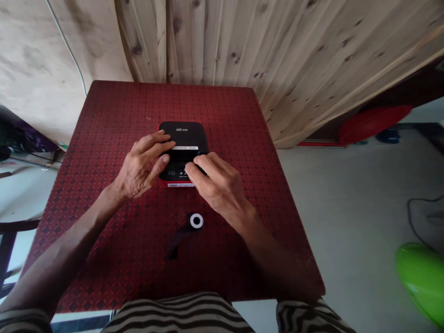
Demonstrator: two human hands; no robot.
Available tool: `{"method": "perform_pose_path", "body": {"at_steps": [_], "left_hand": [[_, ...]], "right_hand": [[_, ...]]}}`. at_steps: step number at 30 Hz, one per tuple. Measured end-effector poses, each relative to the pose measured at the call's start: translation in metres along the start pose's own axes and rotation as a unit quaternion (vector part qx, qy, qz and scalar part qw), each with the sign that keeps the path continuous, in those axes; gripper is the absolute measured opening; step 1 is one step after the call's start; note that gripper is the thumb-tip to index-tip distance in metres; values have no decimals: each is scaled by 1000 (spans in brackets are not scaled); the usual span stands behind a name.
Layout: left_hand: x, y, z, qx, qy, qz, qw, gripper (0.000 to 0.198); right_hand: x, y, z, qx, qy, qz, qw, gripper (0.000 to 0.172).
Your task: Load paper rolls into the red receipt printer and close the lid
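Note:
A small black device (187, 134) with a white strip across its top lies in the middle of a red patterned table (114, 115). My left hand (144, 163) rests on the device's left side, fingers spread over the edge and thumb against it. My right hand (217, 182) covers the device's near right corner, fingers curled down onto its front panel. A white label sticks out under the device's near edge. A small white roll with a black strip (196, 221) lies on the table just in front of my right wrist.
Wooden plank wall (294, 55) stands right behind the table. A white cable (67, 46) runs down the wall at the left. On the floor to the right are a red object (371, 122), a green object (421, 277) and a dark cable.

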State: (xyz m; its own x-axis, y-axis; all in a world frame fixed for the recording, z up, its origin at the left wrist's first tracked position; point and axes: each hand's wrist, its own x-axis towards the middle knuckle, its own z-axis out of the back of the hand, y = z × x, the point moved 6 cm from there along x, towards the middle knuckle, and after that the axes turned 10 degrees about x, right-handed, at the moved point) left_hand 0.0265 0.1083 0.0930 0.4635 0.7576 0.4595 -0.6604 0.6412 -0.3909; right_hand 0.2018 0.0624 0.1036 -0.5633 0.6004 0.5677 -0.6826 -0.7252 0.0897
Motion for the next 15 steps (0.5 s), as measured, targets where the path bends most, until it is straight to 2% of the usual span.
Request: {"method": "perform_pose_path", "body": {"at_steps": [3,9,11,15], "left_hand": [[-12,2,-8,11,-6,-30,999,45],[-19,4,-15,80,-14,-68,994,86],[-19,4,-14,101,-15,-72,992,89],[-18,6,-16,119,-7,-74,990,82]], "right_hand": [[-1,-4,-2,31,17,-31,999,29],[-2,-8,-7,72,41,-66,994,32],[-2,-8,-9,71,41,-69,994,33],[1,-9,-11,69,38,-69,994,35]]}}
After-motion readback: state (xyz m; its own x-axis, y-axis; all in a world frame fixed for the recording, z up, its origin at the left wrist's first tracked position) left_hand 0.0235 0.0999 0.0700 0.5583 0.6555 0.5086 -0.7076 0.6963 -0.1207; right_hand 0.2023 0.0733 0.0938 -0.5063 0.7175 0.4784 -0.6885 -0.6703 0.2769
